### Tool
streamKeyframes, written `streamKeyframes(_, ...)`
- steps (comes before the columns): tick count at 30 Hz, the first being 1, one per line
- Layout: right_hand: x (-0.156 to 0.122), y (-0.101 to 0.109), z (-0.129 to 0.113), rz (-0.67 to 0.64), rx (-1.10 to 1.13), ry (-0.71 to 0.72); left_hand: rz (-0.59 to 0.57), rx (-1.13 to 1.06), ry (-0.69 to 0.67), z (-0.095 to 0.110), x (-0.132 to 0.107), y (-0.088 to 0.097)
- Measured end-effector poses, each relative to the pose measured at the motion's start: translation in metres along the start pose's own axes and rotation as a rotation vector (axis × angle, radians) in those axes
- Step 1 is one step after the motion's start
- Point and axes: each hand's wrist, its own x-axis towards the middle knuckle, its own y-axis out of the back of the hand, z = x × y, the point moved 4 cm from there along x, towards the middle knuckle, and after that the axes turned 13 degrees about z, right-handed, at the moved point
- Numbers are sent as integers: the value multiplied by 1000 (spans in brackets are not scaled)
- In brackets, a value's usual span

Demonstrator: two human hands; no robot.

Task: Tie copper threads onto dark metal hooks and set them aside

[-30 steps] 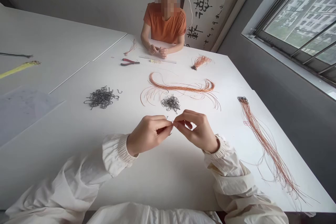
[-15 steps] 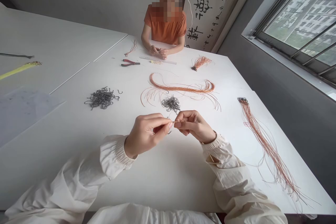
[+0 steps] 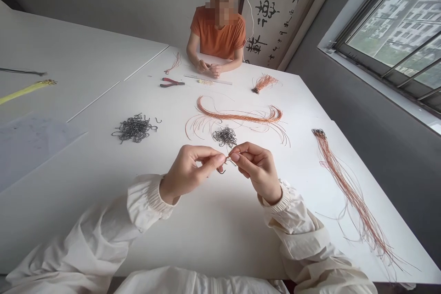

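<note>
My left hand (image 3: 189, 170) is closed in a pinch, holding a dark fish hook (image 3: 221, 172) whose bend hangs below the fingertips. Thumb and forefinger of my right hand (image 3: 258, 167) pinch a thin orange line right beside it, and the fingertips of both hands almost meet. Just beyond them lies a small pile of dark hooks (image 3: 224, 136). Behind that pile a bundle of orange line (image 3: 237, 117) stretches across the table, its loose ends fanned out. The fingers partly hide the hook's shank and the line on it.
A larger hook pile (image 3: 135, 128) lies to the left. Along the right edge runs a long bundle of hooks with orange lines (image 3: 347, 183). Across the table (image 3: 206, 239) sits a person in orange (image 3: 218, 39), near red-handled pliers (image 3: 171, 82), a ruler (image 3: 220, 81) and a small hook bundle (image 3: 263, 82).
The hook's bend now shows more clearly below my left fingertips. My right hand has turned slightly, its thumb and forefinger pointing more towards the left hand. The person opposite has barely moved.
</note>
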Motion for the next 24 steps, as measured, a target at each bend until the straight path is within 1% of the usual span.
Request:
streamKeyframes(2,1,0,0,-46,15,-14,-141,-119,148,-3,4,-1)
streamKeyframes(3,2,0,0,-74,21,-27,-189,-157,196,-3,5,0)
streamKeyframes(5,2,-1,1,-125,23,-46,-236,-183,237,-4,6,0)
streamKeyframes(7,1,-2,2,-150,8,-36,-255,-160,227,-3,6,0)
streamKeyframes(11,-2,-3,-2,-112,-32,76,-241,-79,195,-2,4,0)
streamKeyframes(13,-4,-4,-4,-79,-51,130,-215,-59,168,-1,3,0)
streamKeyframes(15,-5,-5,-5,-61,-59,154,-178,-49,115,1,2,1)
streamKeyframes(19,-5,-8,-4,-99,-22,98,-108,-36,18,6,2,3)
streamKeyframes(22,-4,-9,-4,-115,32,61,-91,-28,12,7,2,3)
streamKeyframes(24,-5,-9,-4,-103,47,53,-79,-15,14,6,2,3)
